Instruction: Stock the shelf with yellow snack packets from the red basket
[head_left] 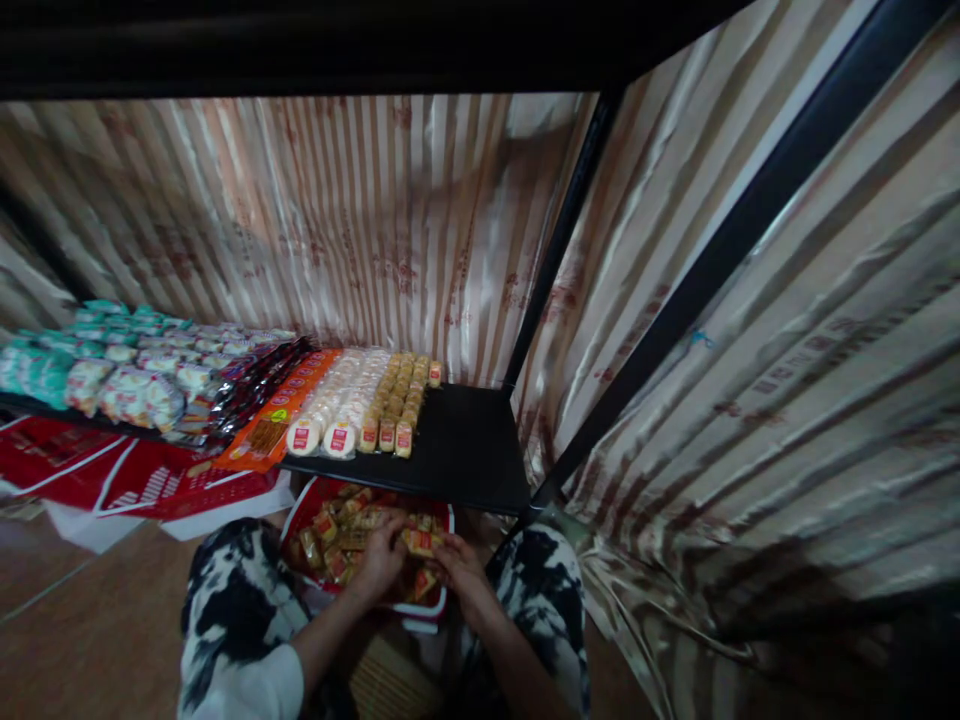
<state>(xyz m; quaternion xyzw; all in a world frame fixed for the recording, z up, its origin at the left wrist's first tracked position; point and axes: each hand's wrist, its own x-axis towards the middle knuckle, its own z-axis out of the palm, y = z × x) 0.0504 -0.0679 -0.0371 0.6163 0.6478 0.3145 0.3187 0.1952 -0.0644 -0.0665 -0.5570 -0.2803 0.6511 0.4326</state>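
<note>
A red and white box (439,606) full of small yellow-and-red wrapped snack packets (337,535) sits between my knees. My left hand (382,555) is down in the box with fingers curled round packets. My right hand (459,562) is beside it, fingers closed on a packet (420,542) held between both hands. Just above the box, the black shelf (465,445) carries rows of the same packets (401,400) standing on end.
On the shelf lie white round packs (337,405), flat orange packs (281,415), dark packs (251,385) and teal-and-white bags (97,365). Red boxes (112,470) sit below at left. Striped curtain (750,380) and black posts (712,270) close in the back and right.
</note>
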